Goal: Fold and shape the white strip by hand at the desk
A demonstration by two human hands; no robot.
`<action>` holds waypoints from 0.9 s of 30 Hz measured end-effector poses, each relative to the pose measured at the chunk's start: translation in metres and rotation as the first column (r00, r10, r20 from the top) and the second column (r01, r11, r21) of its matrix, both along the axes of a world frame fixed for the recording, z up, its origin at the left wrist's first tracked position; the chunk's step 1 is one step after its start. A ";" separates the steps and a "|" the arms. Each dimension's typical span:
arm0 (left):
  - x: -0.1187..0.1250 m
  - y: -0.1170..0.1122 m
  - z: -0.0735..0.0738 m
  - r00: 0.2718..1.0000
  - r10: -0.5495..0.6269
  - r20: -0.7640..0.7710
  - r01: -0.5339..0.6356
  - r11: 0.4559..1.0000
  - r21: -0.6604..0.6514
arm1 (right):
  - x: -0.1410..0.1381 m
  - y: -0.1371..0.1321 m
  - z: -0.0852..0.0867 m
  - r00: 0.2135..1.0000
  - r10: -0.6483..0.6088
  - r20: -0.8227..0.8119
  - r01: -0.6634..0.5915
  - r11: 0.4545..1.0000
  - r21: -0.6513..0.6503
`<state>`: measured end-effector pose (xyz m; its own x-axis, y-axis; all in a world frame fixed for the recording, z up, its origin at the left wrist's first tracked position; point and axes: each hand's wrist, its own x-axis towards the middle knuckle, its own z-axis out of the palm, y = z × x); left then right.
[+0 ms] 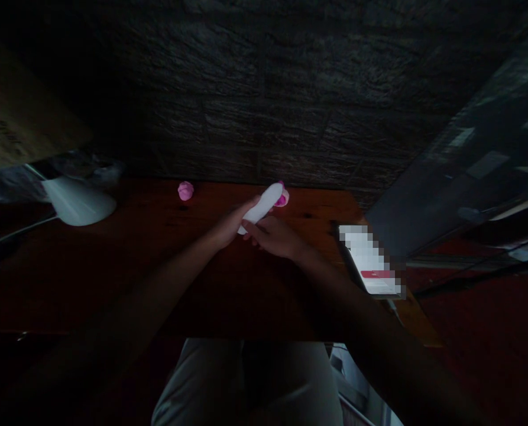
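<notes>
A long, flat white piece [264,207] with a rounded end, shaped much like a shoe sole, is held over the wooden table, slanting up to the right. My left hand [235,223] is closed around its left side. From the lower right, my right hand [278,235] grips its lower end with the fingers bent in. Just past the upper end shows a pink and pale crumpled piece [283,196], partly hidden behind the white one; whether they touch I cannot tell. A small pink crumpled ball [185,190] sits apart, farther left near the wall.
At the right table edge lies a lit phone [372,260] with a cable. A white lamp base [80,201] stands at the left under a tan shade [19,112]. A dark brick wall [246,118] closes off the table's back. The light is dim.
</notes>
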<state>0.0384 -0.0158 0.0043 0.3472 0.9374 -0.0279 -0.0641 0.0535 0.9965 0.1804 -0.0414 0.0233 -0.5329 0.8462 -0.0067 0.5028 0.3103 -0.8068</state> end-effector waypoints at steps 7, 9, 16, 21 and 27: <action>0.001 -0.003 0.002 1.000 -0.017 0.006 0.017 1.000 0.014 | 0.000 -0.001 0.000 1.000 0.009 -0.004 -0.009 1.000 0.020; 0.001 -0.003 0.003 1.000 -0.020 0.007 0.020 1.000 0.007 | 0.000 -0.001 0.001 1.000 0.007 0.002 -0.007 1.000 0.017; 0.000 -0.002 0.001 1.000 -0.002 0.015 0.003 1.000 -0.006 | 0.000 0.000 0.001 1.000 0.015 -0.009 -0.015 1.000 0.023; 0.001 -0.002 0.002 1.000 -0.001 0.018 0.001 1.000 -0.024 | 0.000 0.001 -0.002 1.000 0.001 -0.016 -0.001 0.999 0.035; 0.002 -0.005 0.008 1.000 -0.001 0.022 0.002 0.999 -0.046 | 0.001 0.002 -0.004 0.999 0.032 -0.032 -0.030 0.998 0.051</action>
